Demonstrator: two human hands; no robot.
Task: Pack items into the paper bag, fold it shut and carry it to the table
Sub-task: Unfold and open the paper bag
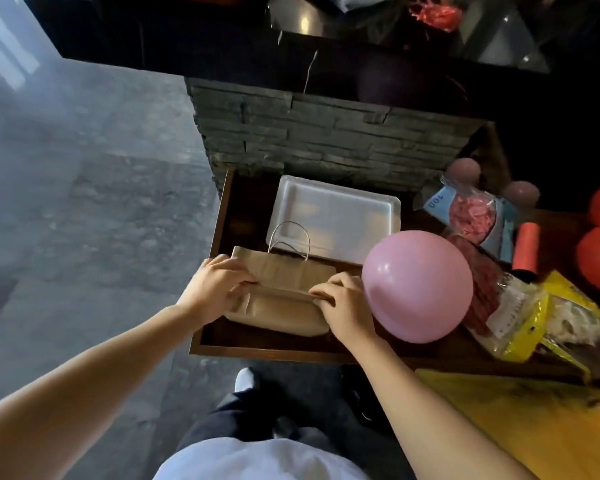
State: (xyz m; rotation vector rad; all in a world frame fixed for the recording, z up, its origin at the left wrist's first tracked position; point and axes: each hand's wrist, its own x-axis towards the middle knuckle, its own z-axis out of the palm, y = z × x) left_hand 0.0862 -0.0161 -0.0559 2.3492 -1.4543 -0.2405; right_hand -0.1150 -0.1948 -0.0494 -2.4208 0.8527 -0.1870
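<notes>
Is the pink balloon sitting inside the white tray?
No, the pink balloon rests to the right of the white tray, beside the right hand on the paper bag.

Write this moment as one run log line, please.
step: folding | left hand + right hand: pressing paper bag fold | bag: lying flat

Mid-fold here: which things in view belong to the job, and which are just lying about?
In the job:
paper bag
left hand
right hand

Lying about:
pink balloon
white tray
packet of balloons
yellow packet
orange roll
</notes>
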